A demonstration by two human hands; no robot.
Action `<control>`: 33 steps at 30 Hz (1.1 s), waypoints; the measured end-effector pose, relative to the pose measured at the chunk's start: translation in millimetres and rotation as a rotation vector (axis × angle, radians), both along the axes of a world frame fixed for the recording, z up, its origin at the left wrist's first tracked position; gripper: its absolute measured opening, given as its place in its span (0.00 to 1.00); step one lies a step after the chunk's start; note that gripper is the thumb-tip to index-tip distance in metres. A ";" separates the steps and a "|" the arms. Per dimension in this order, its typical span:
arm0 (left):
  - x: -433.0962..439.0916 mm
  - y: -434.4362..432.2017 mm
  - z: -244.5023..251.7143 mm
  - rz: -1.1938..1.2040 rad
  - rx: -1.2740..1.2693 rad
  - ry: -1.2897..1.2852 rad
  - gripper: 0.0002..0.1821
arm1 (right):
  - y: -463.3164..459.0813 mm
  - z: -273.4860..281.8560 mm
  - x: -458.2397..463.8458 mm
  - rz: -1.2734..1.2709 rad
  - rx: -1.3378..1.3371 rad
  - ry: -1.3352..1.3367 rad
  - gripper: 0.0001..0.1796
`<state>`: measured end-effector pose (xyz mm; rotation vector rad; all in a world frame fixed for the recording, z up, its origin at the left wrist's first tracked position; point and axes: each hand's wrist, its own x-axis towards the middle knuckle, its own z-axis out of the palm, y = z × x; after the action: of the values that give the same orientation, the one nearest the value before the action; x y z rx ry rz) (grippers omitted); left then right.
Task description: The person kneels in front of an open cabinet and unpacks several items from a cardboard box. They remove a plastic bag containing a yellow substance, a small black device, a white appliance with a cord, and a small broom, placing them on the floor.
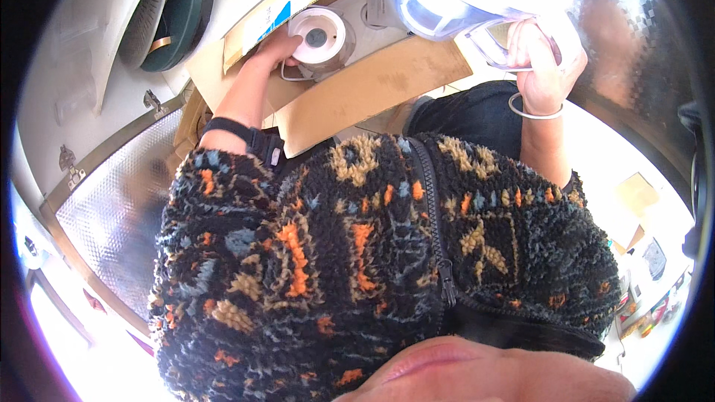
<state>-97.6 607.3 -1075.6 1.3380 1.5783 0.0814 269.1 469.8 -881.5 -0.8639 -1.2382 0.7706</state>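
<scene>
My left hand (279, 47) reaches into an open cardboard box (368, 86) and grips the left edge of a round white plastic appliance part (329, 28) with a grey disc at its centre. The thumb lies at its rim, and some fingers are hidden beneath it. A thin white loop, perhaps a cord, hangs below the part. My right hand (539, 56), at the upper right, is closed around the handle of a large clear plastic jug (441, 5). The jug is raised beside the box, and its upper part is washed out by glare.
Inside the box are a pale insert and a printed paper slip (381, 5). Dark green round items (181, 17) stand at the upper left, near a cabinet with metal hinges (153, 101). A textured metallic panel (120, 212) is at left. Assorted items lie on a white surface (614, 178) at right.
</scene>
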 end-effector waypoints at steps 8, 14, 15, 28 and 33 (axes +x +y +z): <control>72.2 -8.2 66.5 0.097 -0.021 -0.179 0.17 | 10.5 8.2 86.1 -0.048 0.018 0.001 0.09; 98.7 -75.1 199.4 0.253 0.154 -0.510 0.13 | -29.0 107.3 115.8 -0.102 -0.046 0.027 0.07; 100.0 -85.8 223.2 0.269 0.156 -0.531 0.14 | -36.1 125.6 117.4 -0.065 -0.023 0.073 0.09; 250.3 -193.8 341.5 0.568 0.115 -0.883 0.12 | -95.6 213.9 279.9 -0.128 -0.054 -0.081 0.18; 303.6 -212.6 366.9 0.687 0.085 -1.022 0.15 | -107.1 242.0 334.4 -0.133 -0.077 -0.054 0.17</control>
<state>206.1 394.6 -708.7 0.5489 1.0430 1.0799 603.4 362.7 -639.6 -1.0252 -1.1916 0.6955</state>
